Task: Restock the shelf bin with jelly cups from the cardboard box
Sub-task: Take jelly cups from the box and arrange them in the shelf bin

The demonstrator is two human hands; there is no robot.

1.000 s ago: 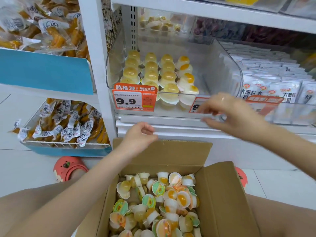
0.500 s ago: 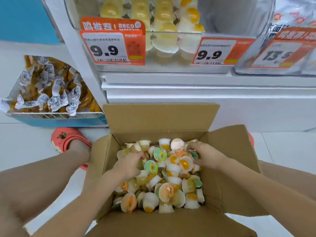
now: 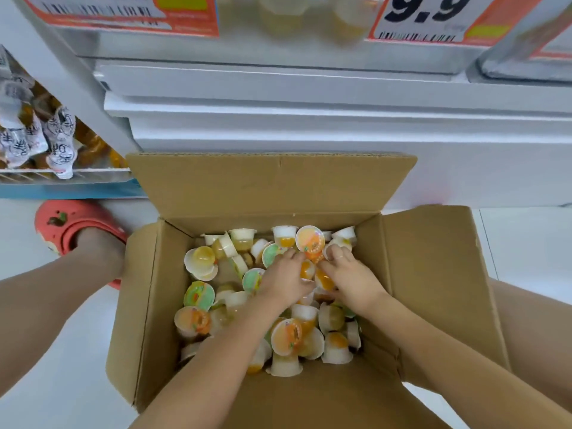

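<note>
An open cardboard box (image 3: pixel 427 274) on the floor holds several loose jelly cups (image 3: pixel 198 263) with orange and green lids. Both my hands are down in the pile, close together near the back middle. My left hand (image 3: pixel 283 278) curls its fingers over orange cups. My right hand (image 3: pixel 346 274) curls round cups beside it, just under an orange-lidded cup (image 3: pixel 310 241). The clear shelf bin (image 3: pixel 309 51) runs along the top edge, with a few yellow cups blurred behind its front wall.
Orange 9.9 price tags (image 3: pixel 433 20) hang on the bin front. White shelf ledges (image 3: pixel 309 119) jut out above the box. A lower bin of wrapped snacks (image 3: pixel 46 144) sits left. A red clog (image 3: pixel 71 224) stands beside the box's left flap.
The hands dropped from the shelf front into the box, then drew together at the back middle of the pile. The view tilted down and closer.
</note>
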